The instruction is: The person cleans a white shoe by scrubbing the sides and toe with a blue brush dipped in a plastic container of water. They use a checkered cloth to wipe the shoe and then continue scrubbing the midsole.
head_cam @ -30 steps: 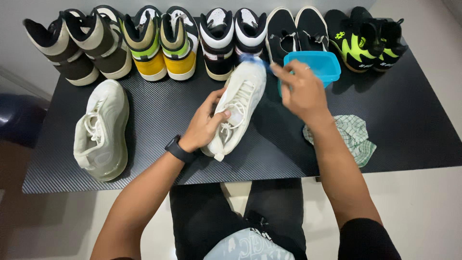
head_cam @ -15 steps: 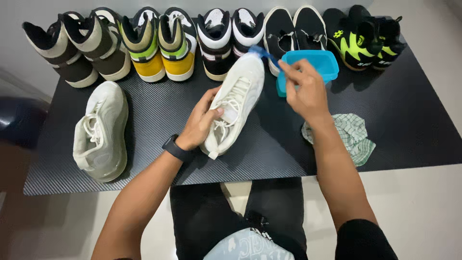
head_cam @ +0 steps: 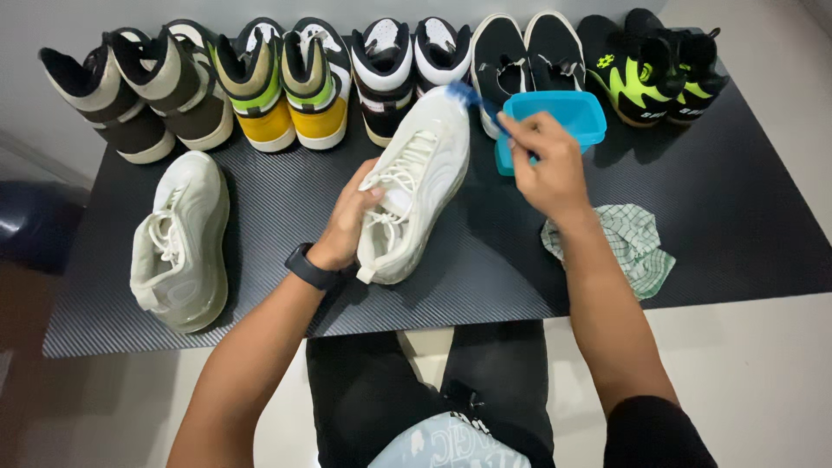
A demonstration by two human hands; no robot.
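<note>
Left hand gripped the white sneaker at its laced middle, fingers curled over the tongue; the shoe lay tilted on the desk, near the centre, heel toward the near edge, toe toward the far edge. Right hand was closed in a pinch on a blue brush; the bristle end touched the sneaker's toe. A blue tub stood just behind the right hand, beside the toe; its contents could not be seen. A green-checked cloth lay crumpled toward the desk's right side, just beside the right forearm. The matching second white sneaker rested flat near the left edge, well apart from the hands. Along the far edge ran a row of shoe pairs: brown-and-cream high-tops, yellow-and-green high-tops, black-and-white high-tops, black slip-ons, black-and-neon trainers. A black watch sat on the left wrist.
</note>
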